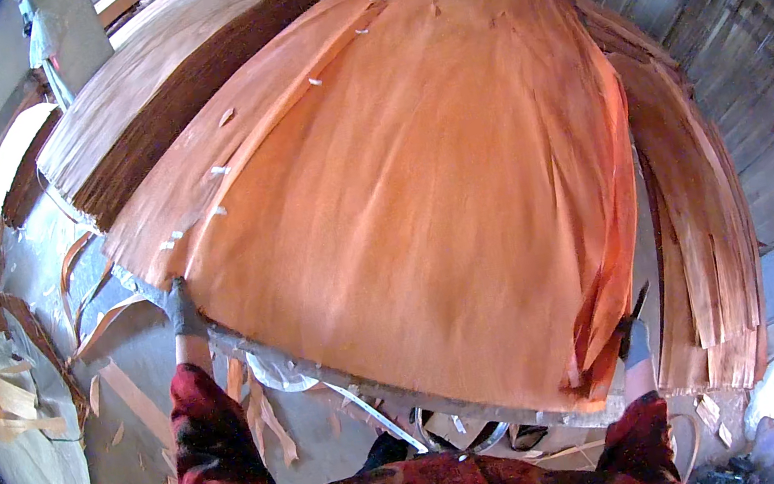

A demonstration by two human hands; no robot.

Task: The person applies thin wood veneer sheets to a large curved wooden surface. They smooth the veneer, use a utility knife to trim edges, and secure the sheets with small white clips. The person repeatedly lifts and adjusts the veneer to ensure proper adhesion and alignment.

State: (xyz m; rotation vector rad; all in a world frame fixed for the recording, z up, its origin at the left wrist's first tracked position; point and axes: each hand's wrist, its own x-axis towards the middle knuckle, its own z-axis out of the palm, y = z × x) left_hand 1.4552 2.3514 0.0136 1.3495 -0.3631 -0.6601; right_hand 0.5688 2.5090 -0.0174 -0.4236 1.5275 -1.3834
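A wide sheet of orange-brown wood veneer [402,209] lies in front of me on a table whose near edge [381,393] shows below it. Short white tape pieces [315,82] mark a seam along its left side. My left hand [181,310], in a grey glove, is at the sheet's near left corner, its fingers closed on the edge. My right hand [634,343], also gloved, is beside the near right corner, where a strip of veneer [616,206] is folded up. A dark, pointed, blade-like tool [640,299] sticks up from that hand; its handle is hidden.
Thick stacks of veneer stand on the left [189,81] and right [698,223]. Veneer scraps [136,393] litter the floor, and a pale plastic sheet [33,470] lies at far left. A corrugated metal wall [709,39] rises at back right.
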